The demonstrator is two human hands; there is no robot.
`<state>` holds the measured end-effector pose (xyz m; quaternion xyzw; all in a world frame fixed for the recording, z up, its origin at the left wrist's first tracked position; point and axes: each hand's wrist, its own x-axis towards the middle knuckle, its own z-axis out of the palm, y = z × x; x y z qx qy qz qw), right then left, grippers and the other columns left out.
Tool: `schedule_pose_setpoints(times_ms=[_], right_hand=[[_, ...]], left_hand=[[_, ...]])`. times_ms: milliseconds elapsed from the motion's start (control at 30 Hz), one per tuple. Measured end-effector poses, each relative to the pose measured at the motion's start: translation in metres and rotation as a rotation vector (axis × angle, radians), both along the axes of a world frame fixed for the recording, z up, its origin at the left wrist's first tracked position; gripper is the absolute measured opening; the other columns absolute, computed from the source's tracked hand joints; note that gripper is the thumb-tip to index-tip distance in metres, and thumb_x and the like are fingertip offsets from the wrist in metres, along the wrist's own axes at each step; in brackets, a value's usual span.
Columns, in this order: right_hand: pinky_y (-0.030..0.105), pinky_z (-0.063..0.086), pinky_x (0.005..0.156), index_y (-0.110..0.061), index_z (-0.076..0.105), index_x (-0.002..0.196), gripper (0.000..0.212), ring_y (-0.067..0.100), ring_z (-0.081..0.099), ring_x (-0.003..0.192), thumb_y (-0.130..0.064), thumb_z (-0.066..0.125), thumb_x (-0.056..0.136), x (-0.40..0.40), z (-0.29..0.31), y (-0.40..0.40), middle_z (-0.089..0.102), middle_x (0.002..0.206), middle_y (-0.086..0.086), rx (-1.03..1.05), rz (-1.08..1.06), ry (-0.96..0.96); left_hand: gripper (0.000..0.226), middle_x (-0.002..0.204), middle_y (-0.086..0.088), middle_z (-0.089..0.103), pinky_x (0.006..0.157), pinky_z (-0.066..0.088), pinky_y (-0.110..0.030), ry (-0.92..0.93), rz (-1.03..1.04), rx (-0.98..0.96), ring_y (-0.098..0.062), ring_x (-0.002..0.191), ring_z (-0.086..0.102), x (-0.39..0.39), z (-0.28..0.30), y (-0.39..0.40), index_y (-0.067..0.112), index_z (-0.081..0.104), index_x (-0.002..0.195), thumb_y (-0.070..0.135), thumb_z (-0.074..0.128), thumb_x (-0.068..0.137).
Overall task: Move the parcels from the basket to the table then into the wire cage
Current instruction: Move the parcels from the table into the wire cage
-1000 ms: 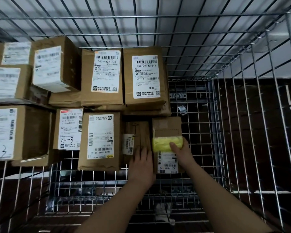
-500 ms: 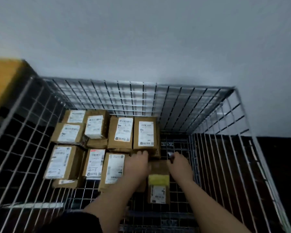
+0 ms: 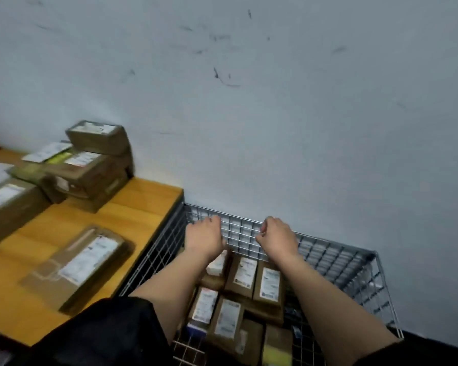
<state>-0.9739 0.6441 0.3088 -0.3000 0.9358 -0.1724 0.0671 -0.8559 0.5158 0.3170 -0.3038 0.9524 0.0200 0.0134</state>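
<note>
The wire cage (image 3: 341, 249) stands against the wall at lower right, with several brown labelled parcels (image 3: 269, 283) lying flat inside. The parcel with yellow tape (image 3: 276, 351) lies at the near end of them. My left hand (image 3: 204, 237) and my right hand (image 3: 276, 240) hover above the parcels near the cage's far wall. Both have curled fingers and hold nothing. The basket is out of view.
A wooden table (image 3: 143, 204) adjoins the cage on the left. One flat parcel (image 3: 85, 262) lies on it near me, and a stack of parcels (image 3: 90, 167) sits at its far side by the wall. My dark sleeve covers the lower left.
Both hands have let go of the yellow-taped parcel and risen out of the cage. The view has lifted and swung left, so the table now shows.
</note>
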Motion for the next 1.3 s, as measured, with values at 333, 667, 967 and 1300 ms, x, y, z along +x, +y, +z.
schedule_pose_setpoints(times_ms=[333, 667, 967, 1300], right_hand=[[0.034, 0.042, 0.088, -0.018, 0.058, 0.107, 0.021, 0.027, 0.055, 0.11, -0.025, 0.056, 0.087, 0.151, 0.079, -0.139, 0.06, 0.116, 0.005, -0.091, 0.12, 0.06], [0.032, 0.046, 0.083, -0.018, 0.06, 0.099, 0.017, 0.027, 0.059, 0.105, -0.027, 0.061, 0.084, 0.302, 0.095, -0.267, 0.063, 0.11, 0.005, -0.139, 0.232, -0.033], [0.035, 0.047, 0.08, -0.018, 0.057, 0.104, 0.02, 0.025, 0.058, 0.1, -0.029, 0.057, 0.087, 0.334, 0.095, -0.353, 0.061, 0.109, 0.004, -0.094, 0.351, -0.056], [0.035, 0.05, 0.075, -0.017, 0.058, 0.106, 0.021, 0.023, 0.061, 0.096, -0.031, 0.057, 0.09, 0.304, 0.097, -0.421, 0.063, 0.107, 0.004, -0.096, 0.373, -0.086]], left_hand=[[0.033, 0.119, -0.009, 0.058, 0.083, 0.043, -0.034, 0.08, 0.213, -0.079, -0.029, 0.109, 0.058, 0.183, 0.082, -0.132, 0.015, 0.046, 0.116, 0.036, 0.046, 0.091], [0.031, 0.115, -0.008, 0.059, 0.079, 0.045, -0.035, 0.087, 0.327, -0.063, -0.027, 0.104, 0.059, 0.335, 0.101, -0.238, 0.016, 0.046, 0.114, 0.037, 0.046, 0.091], [0.033, 0.113, -0.007, 0.061, 0.07, 0.045, -0.032, 0.074, 0.423, -0.049, -0.026, 0.101, 0.06, 0.369, 0.1, -0.306, 0.015, 0.046, 0.117, 0.038, 0.045, 0.093], [0.037, 0.121, -0.005, 0.06, 0.073, 0.048, -0.031, 0.121, 0.537, -0.013, -0.023, 0.106, 0.058, 0.368, 0.11, -0.378, 0.018, 0.046, 0.125, 0.038, 0.048, 0.094]])
